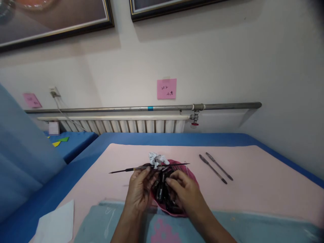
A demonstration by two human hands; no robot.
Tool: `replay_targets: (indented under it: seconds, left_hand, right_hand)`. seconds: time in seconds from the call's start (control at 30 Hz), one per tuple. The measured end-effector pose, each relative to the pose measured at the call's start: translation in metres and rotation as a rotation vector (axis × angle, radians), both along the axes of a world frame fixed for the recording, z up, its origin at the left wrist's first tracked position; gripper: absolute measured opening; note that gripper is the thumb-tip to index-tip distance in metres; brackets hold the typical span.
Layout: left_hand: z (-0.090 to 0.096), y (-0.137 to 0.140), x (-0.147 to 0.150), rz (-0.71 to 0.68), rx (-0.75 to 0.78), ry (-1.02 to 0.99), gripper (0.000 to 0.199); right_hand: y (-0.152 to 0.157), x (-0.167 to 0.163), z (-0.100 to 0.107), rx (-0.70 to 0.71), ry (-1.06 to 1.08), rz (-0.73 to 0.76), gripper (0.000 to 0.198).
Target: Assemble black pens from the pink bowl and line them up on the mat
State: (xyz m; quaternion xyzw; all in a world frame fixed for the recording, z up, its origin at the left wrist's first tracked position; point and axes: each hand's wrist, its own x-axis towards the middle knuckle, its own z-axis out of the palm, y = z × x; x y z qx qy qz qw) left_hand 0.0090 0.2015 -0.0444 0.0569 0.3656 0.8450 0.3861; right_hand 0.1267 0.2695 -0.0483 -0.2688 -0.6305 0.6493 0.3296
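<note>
Thin dark stick, pen-like, held above the far part of the pink basket, pinched by the left hand. Right hand: fingers curled over dark pieces inside basket; grip, cannot tell. Crumpled paper by its far rim; two pens right of it. Step, seemingly: handling slim parts; next move calls for steady fingertips.

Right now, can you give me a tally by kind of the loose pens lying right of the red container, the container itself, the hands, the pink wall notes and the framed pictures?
Loose pens: 2
Red container: 1
Hands: 2
Pink wall notes: 2
Framed pictures: 2
Total: 9
</note>
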Motion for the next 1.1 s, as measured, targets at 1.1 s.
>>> replay_targets:
  seconds: [1.1]
  left_hand:
    - [-0.005, 0.002, 0.013, -0.021, -0.109, 0.369, 0.024]
  right_hand:
    - [0.011, 0.003, -0.016, 0.867, -0.422, -0.023, 0.023]
